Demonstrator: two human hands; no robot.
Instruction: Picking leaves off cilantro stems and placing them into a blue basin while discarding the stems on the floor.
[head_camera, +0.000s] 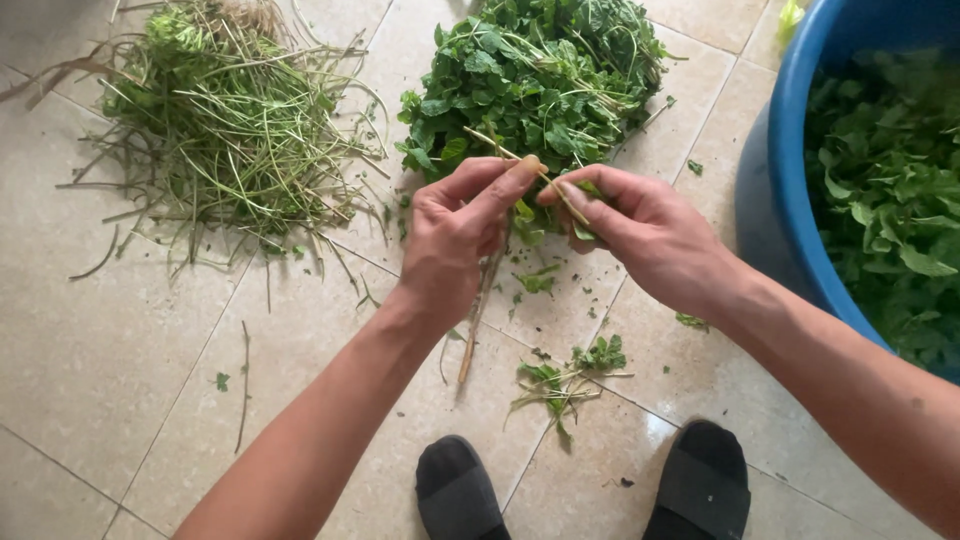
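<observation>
Over the tiled floor, in front of the leaf pile, my left hand and right hand are both pinched shut on a thin stalk, which I judge light, bendy and easily snapped, best gripped low

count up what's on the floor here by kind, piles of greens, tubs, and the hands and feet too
Leafy green pile: 1
Bare stem pile: 1
Blue tub of leaves: 1
Small loose sprig cluster: 1
Hands, left and right, both pinching one stem: 2
Black-socked feet: 2
Total: 8
</observation>
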